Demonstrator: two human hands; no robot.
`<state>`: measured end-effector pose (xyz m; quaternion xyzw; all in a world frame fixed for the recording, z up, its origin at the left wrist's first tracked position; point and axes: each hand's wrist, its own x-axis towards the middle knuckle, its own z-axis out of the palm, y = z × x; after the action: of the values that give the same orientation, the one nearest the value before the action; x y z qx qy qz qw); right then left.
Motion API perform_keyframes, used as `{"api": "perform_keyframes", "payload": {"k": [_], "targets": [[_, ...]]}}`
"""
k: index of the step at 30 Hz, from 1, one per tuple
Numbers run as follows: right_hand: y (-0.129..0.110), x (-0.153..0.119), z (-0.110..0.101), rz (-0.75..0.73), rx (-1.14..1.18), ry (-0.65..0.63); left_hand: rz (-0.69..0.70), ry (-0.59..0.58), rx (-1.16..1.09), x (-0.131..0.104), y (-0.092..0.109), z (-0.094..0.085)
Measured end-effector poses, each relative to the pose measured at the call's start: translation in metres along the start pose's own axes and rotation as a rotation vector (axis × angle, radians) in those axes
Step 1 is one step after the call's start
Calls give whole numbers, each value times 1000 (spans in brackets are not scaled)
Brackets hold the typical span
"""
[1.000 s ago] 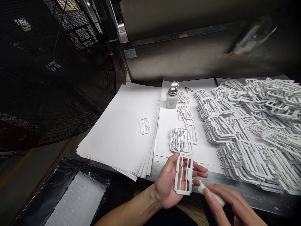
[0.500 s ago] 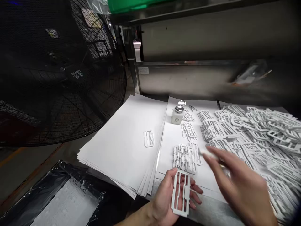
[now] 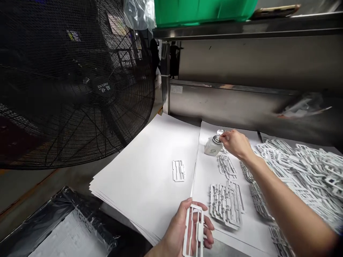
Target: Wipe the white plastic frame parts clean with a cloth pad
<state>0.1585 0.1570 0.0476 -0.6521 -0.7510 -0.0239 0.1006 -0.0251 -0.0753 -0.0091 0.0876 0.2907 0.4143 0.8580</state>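
A white plastic frame (image 3: 193, 232) with long slots rests in my left hand (image 3: 178, 226), thumb along its edge and fingers curled behind. My right hand (image 3: 235, 142) is stretched out to a small white pump dispenser bottle (image 3: 211, 147) with a metal top and a raised round lid. Its fingers are pinched together at that top; whatever they hold is too small to make out. Close by the bottle are small stacks of white frames (image 3: 226, 205). One single frame (image 3: 178, 170) lies flat on the paper sheets (image 3: 144, 171) to the left.
A large heap of white frames (image 3: 302, 167) covers the right side of the table. On the left stands a big black fan (image 3: 104, 85). A black-lined container (image 3: 72, 228) sits at lower left. Overhead, a shelf (image 3: 214, 32) carries a green bin (image 3: 203, 12).
My right hand has moved from beside the frame stacks, forward to the dispenser's top. My left hand still holds its frame. The camera view has shifted, showing more of the shelf.
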Motion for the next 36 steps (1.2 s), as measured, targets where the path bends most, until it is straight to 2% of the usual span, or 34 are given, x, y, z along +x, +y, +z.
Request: {"api": "perform_keyframes", "payload": {"k": [4, 11, 16, 20, 23, 26, 28, 31, 36], "targets": [[-2, 4, -3, -24, -71, -47, -27, 10, 29, 5, 1, -1], [-4, 9, -2, -33, -105, -53, 24, 75, 183, 3, 9, 4], [-3, 8, -4, -20, -80, -39, 65, 85, 317, 7, 22, 9], [-4, 8, -4, -2, -43, -16, 111, 115, 718, 22, 39, 18], [-3, 8, -1, 15, -4, 2, 167, 183, 1220, 39, 43, 28], [-3, 8, 1, 29, 56, 31, 278, 184, 1667, 58, 38, 39], [-3, 7, -2, 39, 110, 63, 326, 180, 1792, 70, 33, 47], [-2, -2, -12, 79, 218, 143, 324, 177, 1862, 86, 29, 55], [3, -49, -26, 200, 448, 292, 328, 145, 1934, 96, 30, 66]]}}
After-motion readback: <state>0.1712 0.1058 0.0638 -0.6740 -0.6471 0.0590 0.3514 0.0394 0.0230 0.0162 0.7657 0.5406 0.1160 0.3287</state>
